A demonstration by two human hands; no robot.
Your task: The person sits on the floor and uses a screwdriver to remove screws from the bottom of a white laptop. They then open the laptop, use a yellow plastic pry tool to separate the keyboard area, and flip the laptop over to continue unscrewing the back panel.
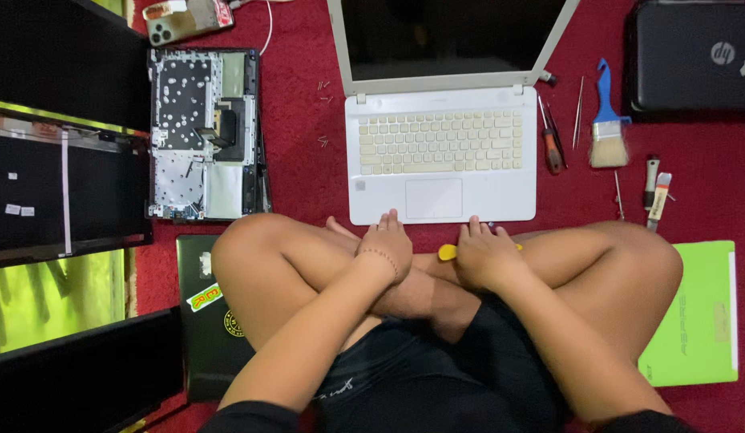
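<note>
Our left hand [386, 243] loosely open, fingertips touching front edge of white laptop [441, 156]. Right hand [483, 255] closed around yellow tool [448, 252], resting on crossed legs just below laptop.

My left hand [386, 244] is bare: no glove, no ring visible. At its wrist I wear one thin beaded bracelet [378, 256], a single strand lying across the wrist near the centre of the frame. My right hand [484, 255] is also bare, with no band or watch at the wrist. Both forearms are uncovered down to the lower edge of the frame, where dark short sleeves begin. I wear black shorts [436, 369], lower centre, carrying a small pale marking on the left leg. My legs and knees are bare.
</note>
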